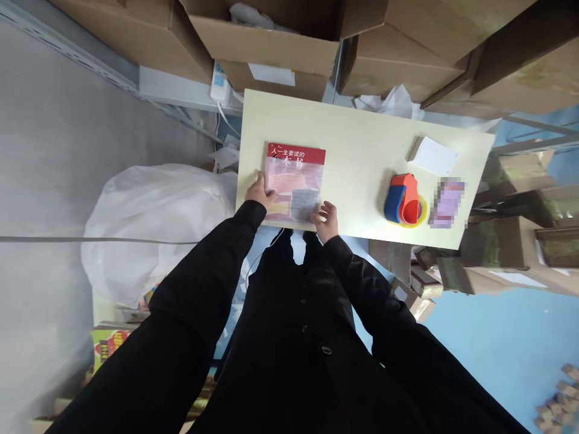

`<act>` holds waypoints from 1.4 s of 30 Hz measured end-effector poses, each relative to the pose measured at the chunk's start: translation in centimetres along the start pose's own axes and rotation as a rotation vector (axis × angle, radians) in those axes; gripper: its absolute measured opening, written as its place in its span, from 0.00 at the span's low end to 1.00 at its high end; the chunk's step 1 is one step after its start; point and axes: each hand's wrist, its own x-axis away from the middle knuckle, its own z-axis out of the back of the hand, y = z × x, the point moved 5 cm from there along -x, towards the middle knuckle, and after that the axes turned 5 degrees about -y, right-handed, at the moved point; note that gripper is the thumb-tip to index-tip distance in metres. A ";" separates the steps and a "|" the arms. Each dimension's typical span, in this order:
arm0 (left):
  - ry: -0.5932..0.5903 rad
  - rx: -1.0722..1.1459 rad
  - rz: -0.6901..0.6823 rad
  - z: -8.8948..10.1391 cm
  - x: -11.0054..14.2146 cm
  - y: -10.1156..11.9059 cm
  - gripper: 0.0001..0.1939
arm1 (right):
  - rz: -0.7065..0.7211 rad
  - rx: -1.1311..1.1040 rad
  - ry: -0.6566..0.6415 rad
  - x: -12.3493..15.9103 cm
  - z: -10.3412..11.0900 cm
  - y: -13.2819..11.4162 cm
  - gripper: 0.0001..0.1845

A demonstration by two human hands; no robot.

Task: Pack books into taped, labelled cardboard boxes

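Observation:
A book (296,154) with a red top band and white lettering lies flat near the table's left end. A translucent pinkish plastic sleeve (284,182) appears to cover most of it, with a grey printed patch at the lower right. My left hand (260,193) grips the book's left edge, thumb over the cover and forefinger along the side. At the lower right corner, my right hand (326,222) has its fingers curled against the edge; their exact hold is partly hidden.
On the cream table (357,138) to the right are a red and blue tape dispenser (404,199), a stack of white cards (434,155) and a pixelated purple item (447,204). Cardboard boxes (271,45) line the back. A white plastic bag (149,217) bulges at the left.

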 end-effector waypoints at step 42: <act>0.070 0.075 0.055 5.4 -8.2 -3.3 0.35 | -0.101 0.076 -0.054 -11.2 -6.5 -9.1 0.46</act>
